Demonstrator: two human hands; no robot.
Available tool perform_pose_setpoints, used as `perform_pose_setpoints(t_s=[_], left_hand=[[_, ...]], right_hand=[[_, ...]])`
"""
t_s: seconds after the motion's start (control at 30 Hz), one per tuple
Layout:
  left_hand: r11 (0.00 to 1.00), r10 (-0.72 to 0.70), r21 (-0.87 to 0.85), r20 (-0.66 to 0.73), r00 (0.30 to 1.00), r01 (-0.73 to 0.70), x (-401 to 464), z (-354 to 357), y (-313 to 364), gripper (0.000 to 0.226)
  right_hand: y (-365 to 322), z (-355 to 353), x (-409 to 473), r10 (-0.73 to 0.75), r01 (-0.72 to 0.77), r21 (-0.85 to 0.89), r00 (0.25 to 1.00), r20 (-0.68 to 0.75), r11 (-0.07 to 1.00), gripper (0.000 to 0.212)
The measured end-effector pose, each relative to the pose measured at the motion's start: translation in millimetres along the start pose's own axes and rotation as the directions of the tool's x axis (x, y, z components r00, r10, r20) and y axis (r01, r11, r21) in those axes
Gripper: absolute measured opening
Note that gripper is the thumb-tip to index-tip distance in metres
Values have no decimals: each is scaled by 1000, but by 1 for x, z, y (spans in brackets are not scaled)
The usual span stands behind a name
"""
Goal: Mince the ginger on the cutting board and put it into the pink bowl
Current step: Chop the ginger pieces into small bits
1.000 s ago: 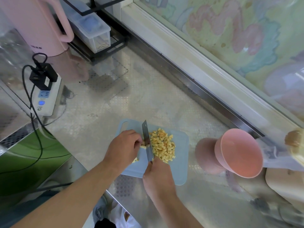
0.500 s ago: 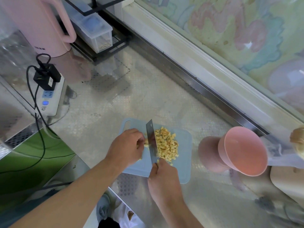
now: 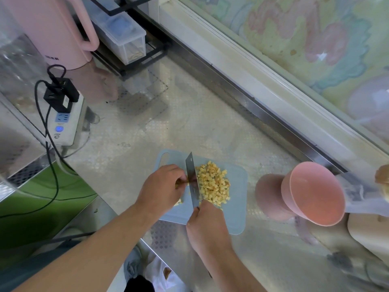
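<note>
A light blue cutting board (image 3: 236, 209) lies on the steel counter. A pile of small diced ginger cubes (image 3: 213, 183) sits on it, right of the knife blade (image 3: 192, 180). My right hand (image 3: 207, 225) grips the knife handle at the board's near edge, blade standing edge-down. My left hand (image 3: 163, 187) pinches a small uncut strip of ginger against the left side of the blade; most of that piece is hidden under my fingers. The pink bowl (image 3: 313, 193) stands empty to the right of the board.
A white power strip (image 3: 65, 123) with black plugs and cables lies at the left. A pink kettle (image 3: 56, 28) and a clear plastic box (image 3: 124, 36) on a black rack stand at the back. A window sill runs along the right; a beige board edge (image 3: 368, 232) lies beside the bowl.
The knife has shifted slightly left along the ginger strip between cuts, and my left hand's fingers have drawn back with it. The diced pile and bowl stay put.
</note>
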State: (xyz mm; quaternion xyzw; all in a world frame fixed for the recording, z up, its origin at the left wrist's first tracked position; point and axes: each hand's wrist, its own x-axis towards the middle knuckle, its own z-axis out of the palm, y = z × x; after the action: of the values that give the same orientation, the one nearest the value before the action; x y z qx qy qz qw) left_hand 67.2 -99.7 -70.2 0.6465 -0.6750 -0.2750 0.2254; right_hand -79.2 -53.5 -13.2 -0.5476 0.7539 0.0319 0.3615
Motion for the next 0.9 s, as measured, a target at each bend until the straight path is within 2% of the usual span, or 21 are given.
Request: perform_pose_setpoints(t_s=[0.1,0.17,0.3,0.4,0.9], left_hand=[[1000,-2,7,2,1000,2,0,0,0,11],[1000,-3,12,1,1000,3,0,0,1,12],[1000,-13,7,13,1000,13,0,-1,3,10],[999,-34,-6,26,999,34,1,-2,2,10],[999,-40,-8,-6,999,40,-4,-2,1,12]], right_hand=[[-3,3,4,7,-7,-36,1000,2,999,21],[-2,6,4,-6,6,19,1000,-6,1000,16],[6,7,-1,-37,45,129,997,-66,991,30],[11,2,-4,-48,62,150,994,-94,987,30],[6,3,-4,-66,69,59,997,-47,996,23]])
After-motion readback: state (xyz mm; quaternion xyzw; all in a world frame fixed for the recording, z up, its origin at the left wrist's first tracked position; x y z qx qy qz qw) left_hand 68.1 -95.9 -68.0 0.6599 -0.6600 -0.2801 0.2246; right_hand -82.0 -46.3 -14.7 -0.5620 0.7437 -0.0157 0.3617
